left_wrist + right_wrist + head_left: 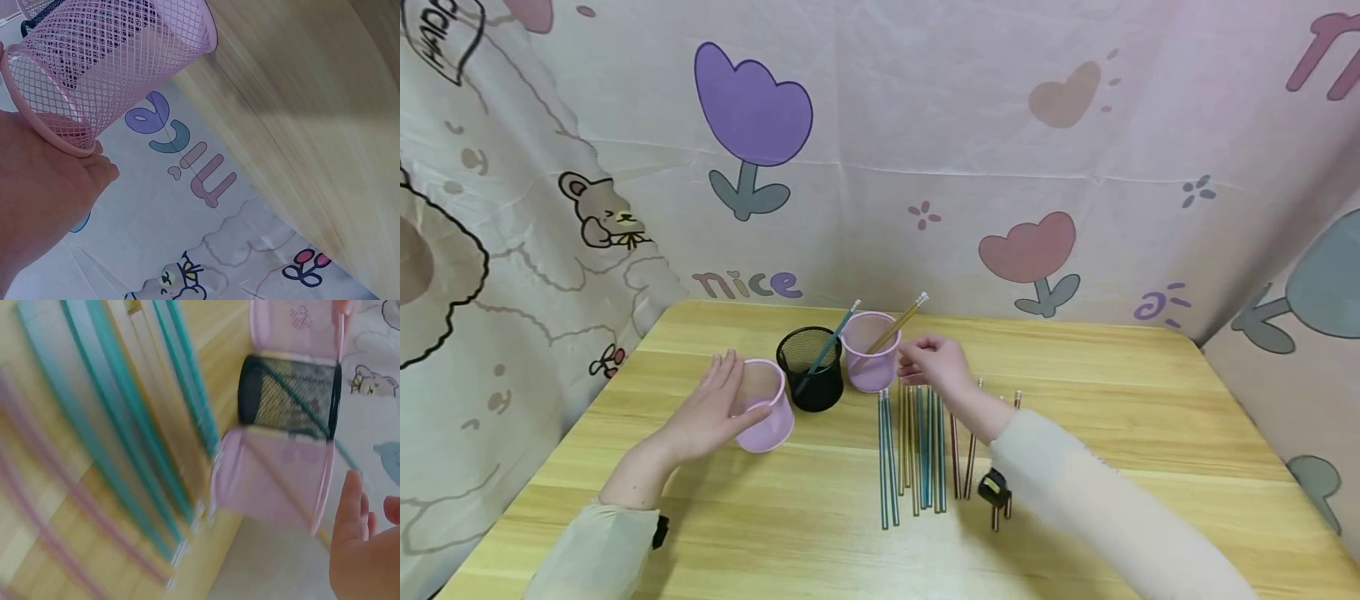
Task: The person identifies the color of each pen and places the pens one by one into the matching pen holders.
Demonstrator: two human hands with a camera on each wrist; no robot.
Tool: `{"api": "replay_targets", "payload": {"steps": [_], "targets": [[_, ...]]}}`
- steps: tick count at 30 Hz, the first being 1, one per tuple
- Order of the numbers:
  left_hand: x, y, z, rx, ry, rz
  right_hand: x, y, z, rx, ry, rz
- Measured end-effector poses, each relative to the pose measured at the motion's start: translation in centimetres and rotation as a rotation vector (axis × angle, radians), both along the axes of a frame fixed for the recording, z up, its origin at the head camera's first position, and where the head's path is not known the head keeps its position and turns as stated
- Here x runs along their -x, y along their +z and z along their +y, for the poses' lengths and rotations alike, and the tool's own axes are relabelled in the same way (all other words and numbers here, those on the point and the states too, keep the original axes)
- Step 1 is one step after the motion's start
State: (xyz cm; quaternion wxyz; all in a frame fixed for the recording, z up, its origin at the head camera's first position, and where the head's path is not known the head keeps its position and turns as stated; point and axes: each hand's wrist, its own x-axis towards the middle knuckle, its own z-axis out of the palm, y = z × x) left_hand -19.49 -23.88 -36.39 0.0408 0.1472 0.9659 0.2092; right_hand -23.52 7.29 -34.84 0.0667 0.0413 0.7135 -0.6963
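Note:
A pink mesh pen holder (pixel 767 425) stands at the left of the group. My left hand (pixel 711 408) holds it at the rim, thumb across the near side and fingers along the left. Beside it is a black mesh pen holder (pixel 817 392) with a blue pencil (pixel 829 343) leaning in it. A gold pencil (pixel 898 323) leans in the second pink pen holder (pixel 871 373). Just right of that holder hovers my right hand (pixel 942 367), its fingers loosely bent with nothing visible between them. In the right wrist view its fingers (pixel 353 506) appear near the pencil tops.
Several blue and gold pencils (pixel 929 450) lie side by side on the wooden table (pixel 1120 500). Several reddish-brown pencils (pixel 957 458) lie to their right, partly under my right forearm. A printed cloth (pixel 880 108) hangs behind the table and at both sides.

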Motion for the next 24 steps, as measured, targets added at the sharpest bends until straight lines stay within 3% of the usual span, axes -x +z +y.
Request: {"api": "replay_targets", "payload": {"steps": [14, 24], "targets": [[0.1, 0.1, 0.0, -0.009, -0.005, -0.003, -0.7, -1.1, 11.6, -0.179, 0.003, -0.069], [0.2, -0.1, 0.0, -0.013, -0.01, -0.002, -1.7, -2.2, 16.2, -0.256, 0.036, -0.192]]}}
